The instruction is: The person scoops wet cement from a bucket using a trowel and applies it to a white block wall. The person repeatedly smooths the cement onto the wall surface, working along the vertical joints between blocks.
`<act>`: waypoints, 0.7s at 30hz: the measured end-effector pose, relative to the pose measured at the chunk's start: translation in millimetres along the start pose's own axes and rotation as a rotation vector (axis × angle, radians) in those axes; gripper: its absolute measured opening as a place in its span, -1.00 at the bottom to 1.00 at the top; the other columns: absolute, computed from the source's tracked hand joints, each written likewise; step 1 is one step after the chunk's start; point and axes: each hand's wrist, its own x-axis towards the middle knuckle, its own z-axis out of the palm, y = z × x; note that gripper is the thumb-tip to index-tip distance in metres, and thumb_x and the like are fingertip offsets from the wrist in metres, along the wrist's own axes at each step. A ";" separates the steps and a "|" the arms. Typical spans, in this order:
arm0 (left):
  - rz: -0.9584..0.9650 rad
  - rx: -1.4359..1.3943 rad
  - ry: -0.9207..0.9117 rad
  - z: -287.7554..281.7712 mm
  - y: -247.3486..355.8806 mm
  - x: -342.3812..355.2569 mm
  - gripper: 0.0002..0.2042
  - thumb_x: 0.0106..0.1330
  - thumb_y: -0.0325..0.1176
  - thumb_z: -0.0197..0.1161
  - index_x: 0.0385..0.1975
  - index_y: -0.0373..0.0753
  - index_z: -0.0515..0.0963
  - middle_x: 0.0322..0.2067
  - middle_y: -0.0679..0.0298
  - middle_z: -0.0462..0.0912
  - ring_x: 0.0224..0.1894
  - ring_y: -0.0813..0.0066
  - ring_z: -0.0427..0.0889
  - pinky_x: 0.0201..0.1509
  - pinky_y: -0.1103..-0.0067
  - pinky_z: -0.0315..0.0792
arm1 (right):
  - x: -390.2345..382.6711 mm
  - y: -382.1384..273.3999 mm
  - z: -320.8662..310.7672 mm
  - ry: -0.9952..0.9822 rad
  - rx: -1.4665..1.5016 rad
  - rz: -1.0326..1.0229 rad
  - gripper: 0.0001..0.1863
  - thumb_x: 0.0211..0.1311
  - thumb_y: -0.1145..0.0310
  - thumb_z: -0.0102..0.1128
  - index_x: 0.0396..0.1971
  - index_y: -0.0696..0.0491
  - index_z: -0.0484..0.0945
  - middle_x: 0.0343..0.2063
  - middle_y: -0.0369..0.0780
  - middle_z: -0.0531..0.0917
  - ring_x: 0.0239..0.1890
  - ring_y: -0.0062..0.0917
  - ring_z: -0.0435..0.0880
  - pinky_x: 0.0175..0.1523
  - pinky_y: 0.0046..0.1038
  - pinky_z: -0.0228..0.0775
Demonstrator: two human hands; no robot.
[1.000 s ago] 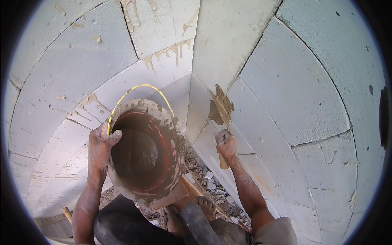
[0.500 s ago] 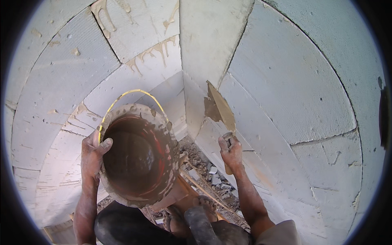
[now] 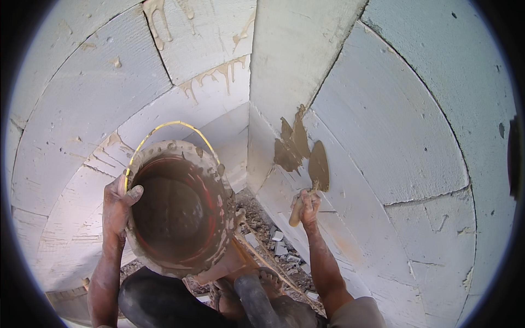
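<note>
My left hand point(image 3: 117, 205) grips the left rim of a bucket point(image 3: 224, 240), thumb over the edge. Wet grey-brown mortar point(image 3: 175, 210) fills part of the bucket, which is tilted toward me. A yellow-covered wire handle point(image 3: 169, 124) arches above its far rim. In my right hand point(image 3: 307, 206) is a pointed trowel point(image 3: 319, 167), its wooden handle inside my closed fingers. The mortar-coated blade points up, close to the wall of pale blocks. Just left of the blade, a ragged smear of fresh mortar point(image 3: 290, 147) covers the wall beside the corner.
Large pale block walls point(image 3: 404, 120) meet at a vertical column point(image 3: 295, 49) ahead. Dried mortar drips point(image 3: 221, 71) mark the left wall. My feet are on an orange-brown plank point(image 3: 243, 257); far below lies rubble with broken block pieces point(image 3: 280, 247).
The trowel has moved right and slightly down, off the smear, and its blade has turned. More mortar shows on the wall, spread higher. The left hand still holds the bucket.
</note>
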 end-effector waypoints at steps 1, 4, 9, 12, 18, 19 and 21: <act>0.011 -0.033 0.015 2.4 -3.8 1.2 -0.57 0.17 -0.44 0.30 0.07 -0.43 0.56 -0.12 0.23 0.68 -0.08 0.51 0.55 0.12 0.56 0.37 | -15.3 9.5 -10.5 0.033 -0.047 0.005 -0.74 0.38 0.27 0.10 -0.42 0.16 0.45 -0.66 -0.17 0.53 -0.67 -0.48 0.54 -0.58 -0.46 0.42; -0.040 -0.060 0.039 -0.5 -8.0 -6.7 -0.58 0.17 -0.41 0.30 0.04 -0.43 0.58 -0.16 0.26 0.69 -0.13 0.54 0.55 0.09 0.56 0.39 | -41.0 1.1 -6.7 -0.108 -0.420 -0.105 -0.79 0.37 0.32 0.11 -0.34 0.15 0.42 -0.63 -0.21 0.50 -0.67 -0.51 0.53 -0.58 -0.46 0.42; -0.171 0.200 0.087 10.0 20.7 -5.9 -0.63 0.17 -0.35 0.31 -0.05 -0.41 0.60 -0.36 0.20 0.67 -0.28 0.46 0.54 -0.05 0.51 0.40 | -0.6 -57.7 72.3 -0.137 -0.422 0.346 -0.76 0.35 0.30 0.17 -0.22 0.16 0.42 -0.61 -0.22 0.52 -0.66 -0.53 0.55 -0.57 -0.43 0.43; -0.117 0.203 -0.017 10.6 33.6 -4.9 -0.61 0.18 -0.33 0.28 -0.02 -0.40 0.58 -0.31 0.19 0.65 -0.25 0.43 0.53 -0.02 0.50 0.39 | 15.8 -48.8 70.3 -0.022 -0.675 0.100 -0.73 0.33 0.27 0.20 -0.19 0.15 0.42 -0.62 -0.22 0.53 -0.66 -0.54 0.55 -0.57 -0.43 0.42; -0.054 0.165 -0.022 2.0 21.4 -5.9 -0.57 0.15 -0.35 0.29 0.02 -0.41 0.56 -0.31 0.17 0.65 -0.23 0.41 0.53 0.02 0.49 0.38 | 18.9 -79.4 52.8 -0.039 -0.613 -0.039 -0.78 0.34 0.30 0.16 -0.27 0.16 0.41 -0.58 -0.22 0.55 -0.69 -0.54 0.53 -0.58 -0.46 0.41; -0.081 0.180 -0.031 2.2 25.5 -4.5 -0.56 0.15 -0.35 0.30 0.03 -0.41 0.56 -0.29 0.18 0.66 -0.22 0.42 0.54 0.03 0.50 0.38 | 22.7 -79.9 43.4 -0.071 -0.558 -0.044 -0.80 0.35 0.32 0.14 -0.28 0.15 0.40 -0.58 -0.22 0.55 -0.69 -0.54 0.53 -0.59 -0.47 0.41; -0.124 0.184 -0.025 2.6 21.6 -10.1 -0.56 0.15 -0.34 0.30 0.03 -0.41 0.56 -0.27 0.21 0.67 -0.21 0.44 0.54 0.04 0.51 0.38 | 26.7 -103.7 45.9 -0.187 -0.348 0.072 -0.82 0.36 0.34 0.12 -0.29 0.14 0.40 -0.56 -0.22 0.55 -0.69 -0.54 0.53 -0.60 -0.48 0.41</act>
